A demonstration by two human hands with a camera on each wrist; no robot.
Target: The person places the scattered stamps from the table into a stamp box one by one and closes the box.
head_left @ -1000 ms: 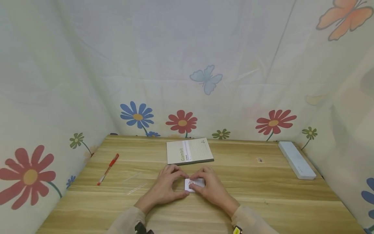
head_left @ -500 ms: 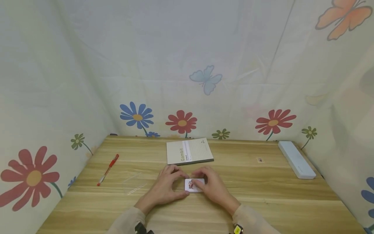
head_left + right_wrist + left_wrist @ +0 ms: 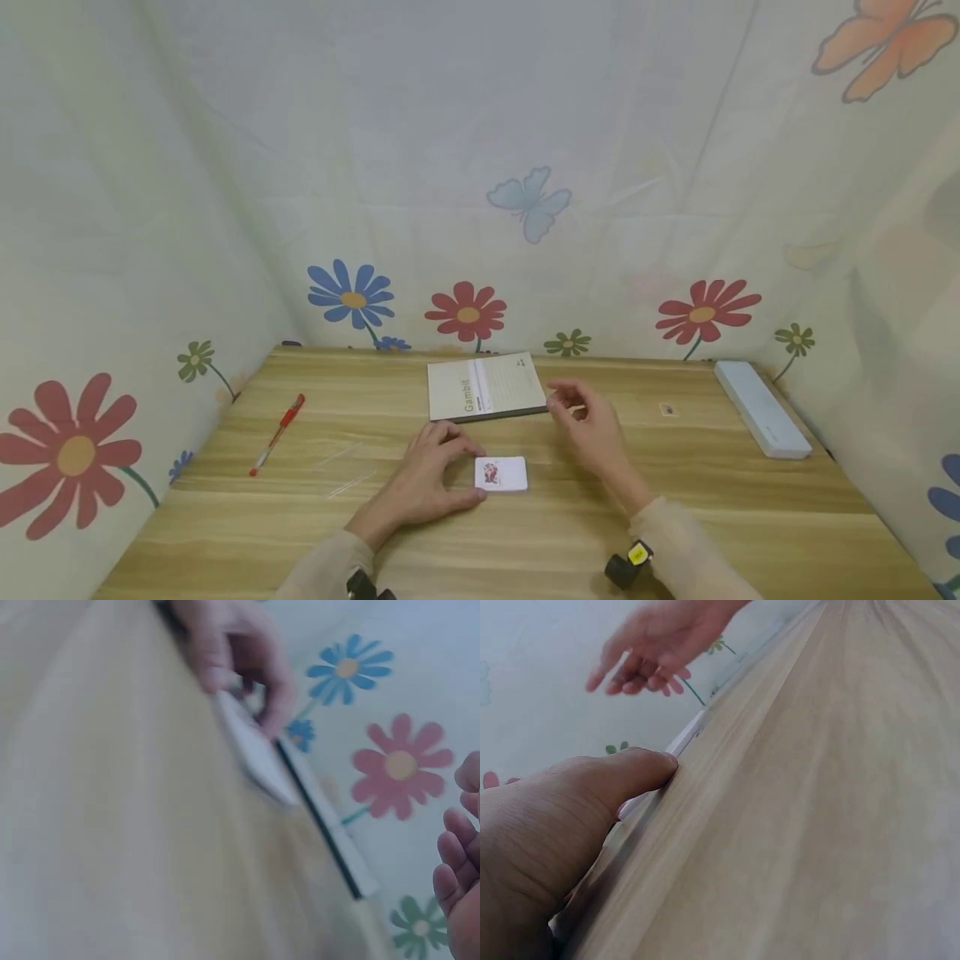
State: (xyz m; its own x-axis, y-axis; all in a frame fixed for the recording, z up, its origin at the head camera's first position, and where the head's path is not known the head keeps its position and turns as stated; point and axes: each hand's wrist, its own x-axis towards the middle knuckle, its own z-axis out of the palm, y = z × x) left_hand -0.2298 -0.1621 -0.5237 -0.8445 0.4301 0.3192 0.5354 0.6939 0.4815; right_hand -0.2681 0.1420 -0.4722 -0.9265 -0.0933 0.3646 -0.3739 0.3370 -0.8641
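Note:
A small white rectangular card-like piece lies on the wooden table, a little red figure printed or stuck on its left part. It shows some thickness in the right wrist view; whether it is one piece or a stack I cannot tell. My left hand holds its left end, thumb at the near corner and fingertips at the far corner. My right hand is up off the table, to the right of the white piece and beside the notebook's right edge. Its fingers are loosely bent, with nothing visible between them.
A notebook lies behind the hands. To the left are a red pen and a clear thin strip or sheet. A tiny stamp-like piece and a long pale case lie right. Floral cloth hangs around the table.
My right hand has let go of the white piece and moved up and right, uncovering its right part. My left hand stays in place on it.

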